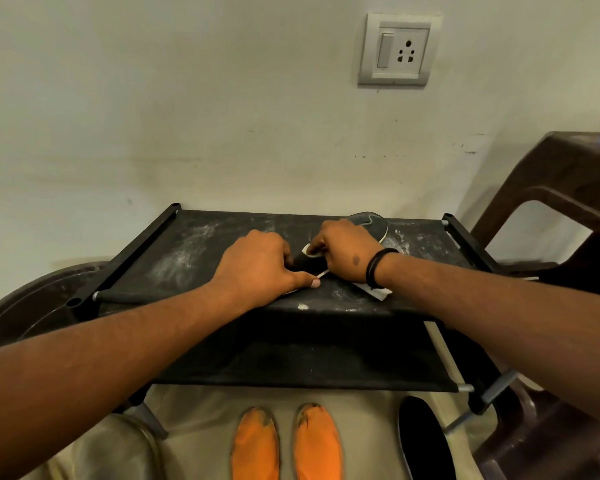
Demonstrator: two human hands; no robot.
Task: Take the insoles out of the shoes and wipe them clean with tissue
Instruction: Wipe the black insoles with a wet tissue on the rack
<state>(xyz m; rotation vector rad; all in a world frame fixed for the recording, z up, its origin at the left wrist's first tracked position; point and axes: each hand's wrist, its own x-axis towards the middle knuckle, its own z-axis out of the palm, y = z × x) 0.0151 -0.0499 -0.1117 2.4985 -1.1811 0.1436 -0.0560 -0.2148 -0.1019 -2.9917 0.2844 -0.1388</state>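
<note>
A black insole (369,223) with a pale edge lies across the dusty top shelf of a black shoe rack (194,247). My left hand (257,268) presses down on its near end, thumb along the pale edge. Over the insole's middle, my right hand (347,254) has its fingers closed on a small white tissue (310,251). Another white sheet (378,293) shows under my right wrist. On the floor below lie two orange insoles (255,445) (317,441) with dirty toes and a second black insole (423,441). No shoe is clearly visible.
The rack stands against a white wall with a switch socket (395,50). A brown plastic stool (561,188) is at the right, with a blue thing on it. A dark round tub (32,306) sits at the left, and a lower rack shelf (309,358) lies beneath my arms.
</note>
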